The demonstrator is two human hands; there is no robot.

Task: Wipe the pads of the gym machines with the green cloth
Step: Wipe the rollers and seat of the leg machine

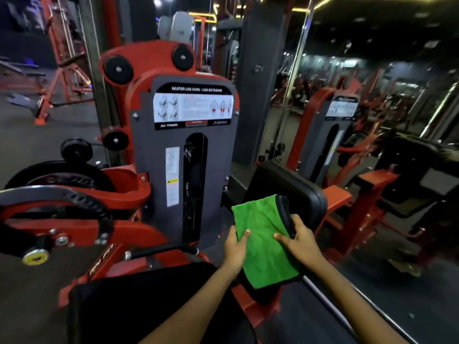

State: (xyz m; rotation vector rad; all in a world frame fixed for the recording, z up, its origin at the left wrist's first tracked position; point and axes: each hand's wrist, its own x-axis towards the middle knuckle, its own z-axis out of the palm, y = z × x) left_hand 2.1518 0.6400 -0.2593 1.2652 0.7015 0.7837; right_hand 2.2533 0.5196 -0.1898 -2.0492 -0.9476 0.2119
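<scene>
**Q:** What are your hands doing?

**A:** I am holding the green cloth [263, 242] spread between both hands, just in front of the grey weight-stack shroud [159, 170]. My left hand [234, 247] is gripping the cloth's left edge, thumb lying on top; the fingers underneath are hidden by the fabric. My right hand [301, 244] is gripping the right edge, thumb on the green face, fingers curling round the dark folded border [285, 214].

**Q:** Where is the pad relative to the shroud?

**A:** A black back pad [305, 192] is standing to the right of the shroud, behind the cloth. The cloth and my right hand are covering its lower left part, so I cannot tell whether the cloth is touching it. A black seat pad [149, 301] is lying below the shroud; my forearms are crossing over it and the lower frame edge is cutting it off.

**Q:** What is hard to read?

**A:** The instruction placard [192, 106] at the top of the shroud is blurring; only the heading "SEATED LEG CURL / LEG EXTENSION" is legible. The narrow label [172, 176] beside the slot is unreadable. Right of the shroud, a mirror [372, 120] is showing a dim, smeared reflection of the machines. Left of the shroud, the red cam assembly [74, 207] is running off the frame edge.
</scene>
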